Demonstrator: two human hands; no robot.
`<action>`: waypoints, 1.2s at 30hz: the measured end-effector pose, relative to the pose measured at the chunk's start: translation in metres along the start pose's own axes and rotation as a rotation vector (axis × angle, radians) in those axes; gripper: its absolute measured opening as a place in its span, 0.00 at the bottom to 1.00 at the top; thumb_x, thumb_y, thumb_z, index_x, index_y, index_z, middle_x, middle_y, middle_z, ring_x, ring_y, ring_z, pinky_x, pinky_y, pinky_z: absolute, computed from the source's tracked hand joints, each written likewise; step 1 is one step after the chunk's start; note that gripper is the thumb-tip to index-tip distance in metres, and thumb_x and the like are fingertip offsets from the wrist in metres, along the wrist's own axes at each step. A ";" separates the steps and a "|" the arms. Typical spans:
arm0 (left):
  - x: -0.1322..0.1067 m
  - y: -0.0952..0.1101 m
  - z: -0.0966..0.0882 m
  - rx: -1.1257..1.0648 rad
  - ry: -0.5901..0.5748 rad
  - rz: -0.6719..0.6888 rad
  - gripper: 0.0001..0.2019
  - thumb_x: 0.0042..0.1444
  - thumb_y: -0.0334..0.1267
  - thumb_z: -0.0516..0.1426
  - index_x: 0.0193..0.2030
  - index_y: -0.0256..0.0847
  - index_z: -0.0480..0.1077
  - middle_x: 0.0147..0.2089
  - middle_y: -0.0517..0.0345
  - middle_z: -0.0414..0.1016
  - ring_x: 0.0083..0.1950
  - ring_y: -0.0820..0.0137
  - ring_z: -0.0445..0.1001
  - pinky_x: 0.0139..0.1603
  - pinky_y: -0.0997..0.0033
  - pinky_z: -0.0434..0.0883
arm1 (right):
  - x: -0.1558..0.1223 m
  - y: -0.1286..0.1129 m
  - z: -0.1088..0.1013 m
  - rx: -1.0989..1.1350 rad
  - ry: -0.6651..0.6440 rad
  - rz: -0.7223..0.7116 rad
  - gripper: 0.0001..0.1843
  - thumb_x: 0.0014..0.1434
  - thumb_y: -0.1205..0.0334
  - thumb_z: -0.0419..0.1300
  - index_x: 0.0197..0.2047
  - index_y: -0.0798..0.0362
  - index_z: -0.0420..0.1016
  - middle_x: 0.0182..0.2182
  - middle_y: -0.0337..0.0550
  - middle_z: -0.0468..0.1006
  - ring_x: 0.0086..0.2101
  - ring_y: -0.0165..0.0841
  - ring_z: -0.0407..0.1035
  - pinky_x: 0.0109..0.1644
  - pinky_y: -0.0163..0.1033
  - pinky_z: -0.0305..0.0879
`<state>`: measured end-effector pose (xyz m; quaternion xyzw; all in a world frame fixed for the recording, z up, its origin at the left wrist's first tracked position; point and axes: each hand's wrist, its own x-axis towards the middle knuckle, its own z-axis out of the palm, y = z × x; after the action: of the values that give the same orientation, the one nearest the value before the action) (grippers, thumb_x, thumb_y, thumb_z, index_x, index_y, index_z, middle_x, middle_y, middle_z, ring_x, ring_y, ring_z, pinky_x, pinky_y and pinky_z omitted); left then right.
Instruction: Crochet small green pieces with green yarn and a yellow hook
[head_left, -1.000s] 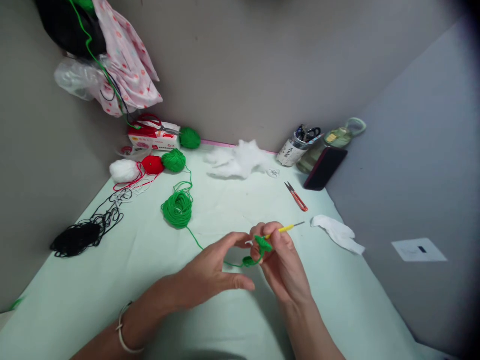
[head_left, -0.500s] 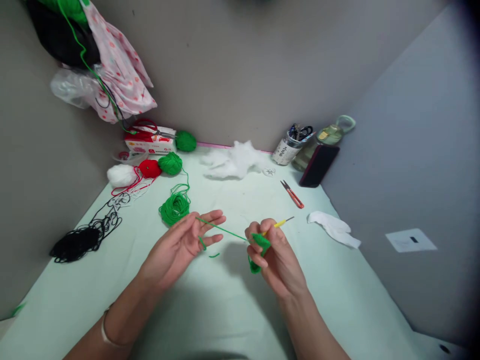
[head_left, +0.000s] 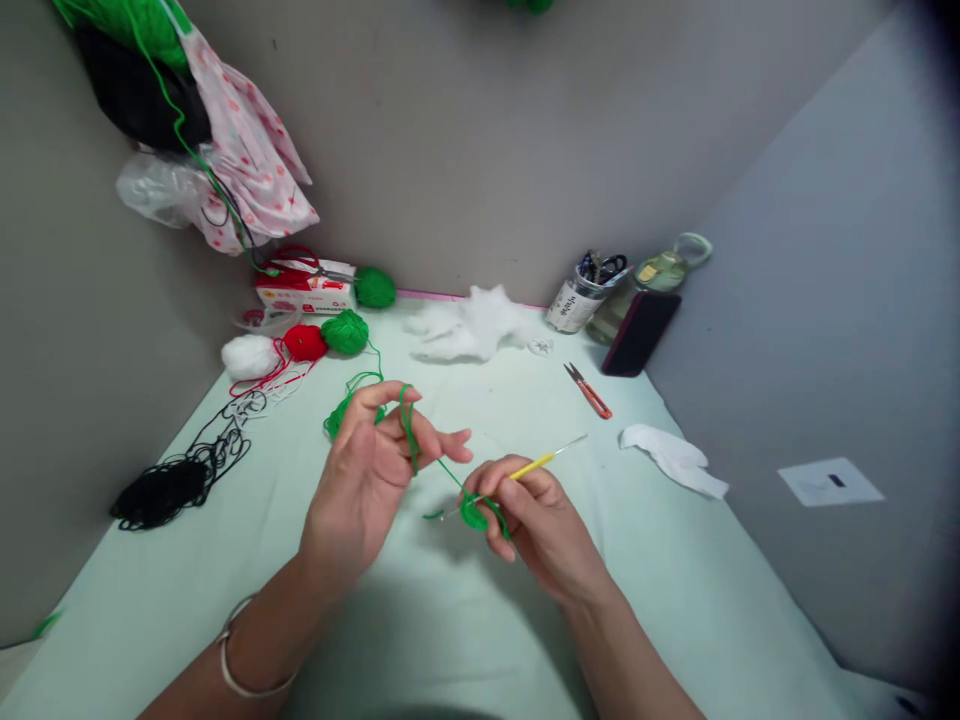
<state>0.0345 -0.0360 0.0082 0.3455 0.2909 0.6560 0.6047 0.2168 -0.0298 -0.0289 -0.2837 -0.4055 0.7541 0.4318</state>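
Green yarn point(head_left: 408, 425) is looped over the raised index finger of my left hand point(head_left: 360, 490), and its other fingers are partly spread. From there a taut strand runs down to a small green crocheted piece point(head_left: 474, 512). My right hand point(head_left: 540, 520) grips the yellow handle of a crochet hook point(head_left: 534, 466); the hook's metal end passes at the piece and points left. The piece hangs at my right fingers, partly hidden by them. Behind my left hand lies a loose green yarn coil point(head_left: 339, 418), mostly covered.
White stuffing point(head_left: 472, 325) lies at the back. Thread snips point(head_left: 589, 392), a white cloth point(head_left: 671, 460), a phone point(head_left: 641, 333) and a pen holder point(head_left: 576, 300) are on the right. Black yarn point(head_left: 161, 492), a white ball point(head_left: 250, 357), a red ball point(head_left: 304, 343) and a green ball point(head_left: 345, 332) sit left.
My left index finger has risen with the yarn now wrapped over it. My right hand has moved slightly left, the hook's metal end now at the crocheted piece.
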 end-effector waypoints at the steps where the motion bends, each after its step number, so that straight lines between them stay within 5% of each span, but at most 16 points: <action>1: -0.001 -0.004 -0.003 0.060 -0.016 0.088 0.17 0.61 0.56 0.60 0.49 0.48 0.69 0.37 0.60 0.78 0.45 0.60 0.81 0.62 0.43 0.69 | 0.000 0.000 -0.001 -0.036 0.025 -0.033 0.11 0.64 0.54 0.64 0.36 0.53 0.81 0.33 0.43 0.79 0.20 0.22 0.63 0.20 0.28 0.57; 5: -0.004 -0.015 -0.018 0.372 -0.092 0.348 0.14 0.62 0.51 0.60 0.50 0.49 0.69 0.55 0.52 0.77 0.62 0.51 0.74 0.69 0.41 0.60 | -0.001 0.001 0.001 -0.232 0.106 -0.207 0.10 0.66 0.57 0.62 0.37 0.52 0.82 0.36 0.44 0.80 0.23 0.24 0.67 0.23 0.31 0.63; 10: -0.004 -0.021 -0.026 1.000 -0.318 0.441 0.13 0.63 0.43 0.59 0.28 0.44 0.73 0.60 0.50 0.78 0.74 0.48 0.58 0.75 0.43 0.40 | -0.006 0.004 0.009 -0.553 0.213 -0.473 0.11 0.67 0.67 0.59 0.41 0.47 0.84 0.40 0.46 0.82 0.27 0.28 0.70 0.26 0.34 0.67; 15: -0.001 -0.029 -0.024 1.241 -0.196 0.483 0.04 0.59 0.39 0.63 0.35 0.47 0.80 0.64 0.51 0.75 0.76 0.47 0.52 0.75 0.41 0.32 | -0.014 0.013 0.004 -0.807 0.290 -0.638 0.17 0.67 0.72 0.57 0.49 0.43 0.81 0.46 0.48 0.82 0.37 0.36 0.74 0.33 0.41 0.72; 18: -0.001 -0.033 -0.020 1.109 -0.093 0.339 0.09 0.57 0.42 0.65 0.44 0.49 0.81 0.59 0.50 0.78 0.70 0.47 0.61 0.73 0.43 0.45 | -0.016 0.017 0.001 -0.847 0.341 -0.662 0.18 0.66 0.73 0.57 0.50 0.42 0.81 0.46 0.47 0.82 0.39 0.37 0.76 0.36 0.43 0.73; 20: -0.003 -0.035 -0.015 0.904 -0.045 0.132 0.15 0.57 0.43 0.65 0.50 0.48 0.80 0.52 0.50 0.80 0.57 0.53 0.71 0.63 0.52 0.63 | -0.016 0.018 0.001 -0.844 0.345 -0.655 0.19 0.66 0.73 0.58 0.50 0.41 0.81 0.46 0.46 0.82 0.40 0.38 0.76 0.38 0.44 0.74; 22: -0.006 -0.037 -0.011 0.688 0.028 -0.074 0.17 0.57 0.43 0.65 0.54 0.47 0.78 0.45 0.54 0.79 0.45 0.62 0.73 0.51 0.62 0.69 | -0.015 0.018 0.003 -0.830 0.339 -0.655 0.19 0.66 0.74 0.58 0.51 0.40 0.80 0.46 0.46 0.82 0.40 0.38 0.76 0.39 0.44 0.74; 28: -0.010 -0.042 0.000 0.262 0.164 -0.286 0.23 0.52 0.41 0.68 0.55 0.43 0.76 0.32 0.63 0.71 0.35 0.72 0.68 0.39 0.72 0.67 | -0.015 0.018 0.005 -0.901 0.338 -0.676 0.22 0.65 0.75 0.59 0.53 0.38 0.79 0.45 0.44 0.82 0.41 0.37 0.77 0.41 0.44 0.76; 33: -0.012 -0.041 -0.002 0.039 0.033 -0.478 0.29 0.51 0.42 0.70 0.61 0.44 0.73 0.30 0.64 0.66 0.32 0.76 0.63 0.36 0.75 0.63 | -0.020 0.020 -0.008 -1.315 0.230 -0.825 0.33 0.62 0.72 0.63 0.65 0.34 0.70 0.49 0.46 0.82 0.43 0.41 0.78 0.41 0.44 0.77; 36: -0.011 -0.039 -0.005 -0.078 -0.040 -0.606 0.26 0.54 0.42 0.68 0.60 0.43 0.75 0.32 0.62 0.67 0.32 0.76 0.63 0.36 0.76 0.63 | -0.019 0.016 -0.010 -1.326 0.153 -0.908 0.35 0.62 0.73 0.62 0.67 0.35 0.68 0.46 0.45 0.83 0.41 0.40 0.79 0.38 0.44 0.77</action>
<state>0.0535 -0.0434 -0.0270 0.2323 0.3433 0.4495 0.7913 0.2262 -0.0474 -0.0463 -0.3390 -0.8136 0.0862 0.4644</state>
